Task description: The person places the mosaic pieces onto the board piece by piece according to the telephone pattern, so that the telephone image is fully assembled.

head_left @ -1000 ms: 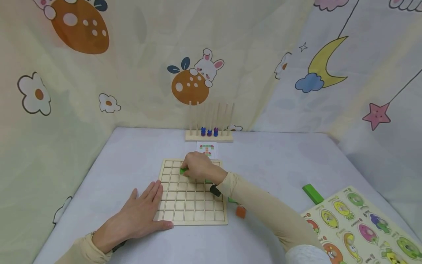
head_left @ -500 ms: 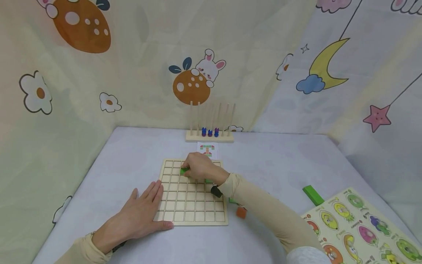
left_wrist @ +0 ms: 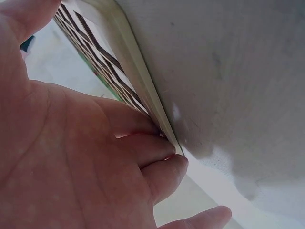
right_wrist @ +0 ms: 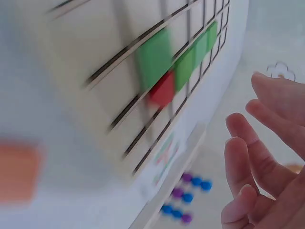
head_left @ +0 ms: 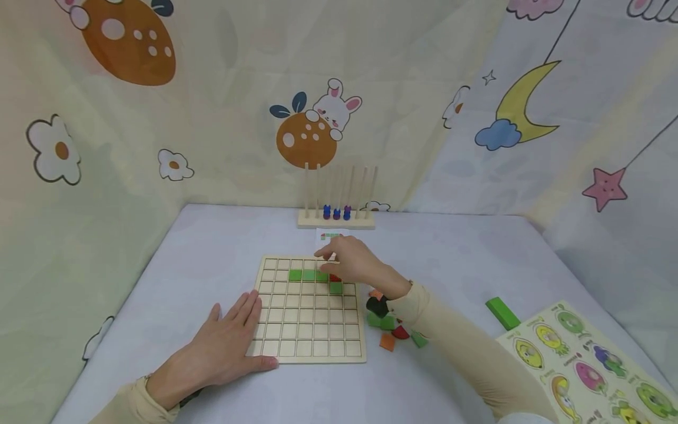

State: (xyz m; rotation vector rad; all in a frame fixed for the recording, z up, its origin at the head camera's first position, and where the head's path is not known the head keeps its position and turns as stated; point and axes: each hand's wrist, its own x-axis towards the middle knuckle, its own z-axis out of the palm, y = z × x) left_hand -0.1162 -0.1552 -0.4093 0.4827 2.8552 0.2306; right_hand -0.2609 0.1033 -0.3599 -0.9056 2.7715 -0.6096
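Note:
A wooden grid board lies on the white table. Several green square tiles form a row near its far side, with a red tile at the row's right end. One more green tile sits just below the red one. My left hand rests beside the board, its straight fingers and thumb touching the left and near edges. Above the far right part of the board is my right hand, fingers loosely bent and holding nothing; the right wrist view shows them apart from the tiles.
Loose green tiles, a red piece and orange tiles lie right of the board. Behind it are a pattern card and a peg rack with beads. A green block and a fruit puzzle board are farther right.
My right hand has let go of the green tile at the row's left end and moved right, uncovering the row and the loose pieces. The left hand has stayed put.

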